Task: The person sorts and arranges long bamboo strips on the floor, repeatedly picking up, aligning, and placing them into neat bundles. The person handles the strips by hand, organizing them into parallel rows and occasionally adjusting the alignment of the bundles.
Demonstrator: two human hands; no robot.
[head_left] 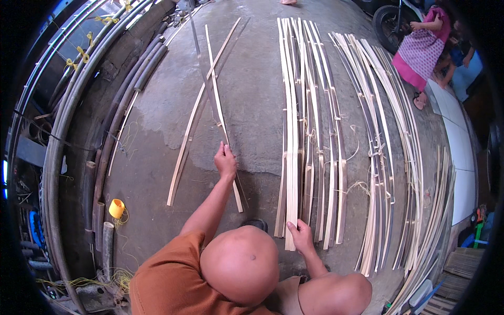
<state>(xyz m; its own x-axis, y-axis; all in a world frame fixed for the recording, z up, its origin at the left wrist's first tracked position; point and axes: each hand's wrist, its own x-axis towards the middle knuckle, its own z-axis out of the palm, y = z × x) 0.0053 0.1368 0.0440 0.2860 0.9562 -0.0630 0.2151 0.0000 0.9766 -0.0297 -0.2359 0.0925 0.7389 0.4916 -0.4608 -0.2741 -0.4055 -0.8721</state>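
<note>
My left hand (226, 163) is closed in a pinch around a long pale bamboo strip (219, 105), gripping it below its middle. Another bamboo strip (195, 109) slants across it farther up, and the two form a narrow X over the concrete floor. Lower and to the right, my right hand (303, 239) has its thumb and fingers on the near end of some flat pale bamboo strips (292, 199). These lie at the left side of a row of long split bamboo strips (336, 173), some tied together with thin fibre.
More bamboo bundles (378, 157) lie to the right. On the left are dark bamboo poles (118, 105), long grey pipes (58, 136) and a yellow roll (117, 208) with loose twine. A person in a pink dress (422, 50) stands at the far right near a wheel (391, 26).
</note>
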